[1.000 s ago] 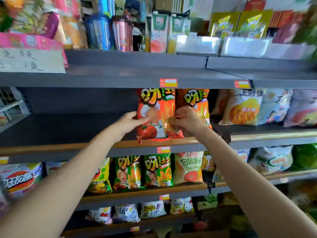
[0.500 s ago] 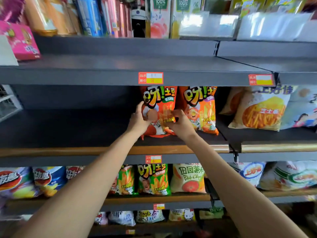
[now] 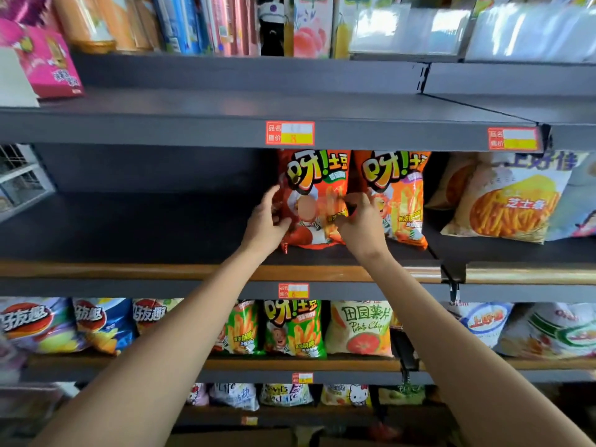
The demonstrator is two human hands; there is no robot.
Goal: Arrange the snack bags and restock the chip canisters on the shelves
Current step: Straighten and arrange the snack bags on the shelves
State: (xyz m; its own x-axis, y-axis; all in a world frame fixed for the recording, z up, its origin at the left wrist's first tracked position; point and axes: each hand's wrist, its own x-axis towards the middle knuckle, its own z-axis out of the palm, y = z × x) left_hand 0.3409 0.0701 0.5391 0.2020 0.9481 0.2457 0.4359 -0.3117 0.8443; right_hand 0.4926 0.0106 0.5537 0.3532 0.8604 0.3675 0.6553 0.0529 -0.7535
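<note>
Red foil snack bag (image 3: 314,201) being stood upright on the dark metal shelf (image 3: 145,227).
Left hand (image 3: 266,217) is cupping its edge, right hand (image 3: 361,221) seemingly pinching its front; seating the base flat helps.

The red bag (image 3: 314,198) and the orange bag (image 3: 398,195) to its right are showing glossy, crinkled plastic film, shining where light is catching them. The shelf (image 3: 129,227) under them is looking like matt dark painted metal, smooth, with a wood-toned strip (image 3: 96,269) running along its near edge. The price tag (image 3: 289,133) above is looking like smooth printed paper, and the far cans (image 3: 193,24) on top are gleaming.
</note>
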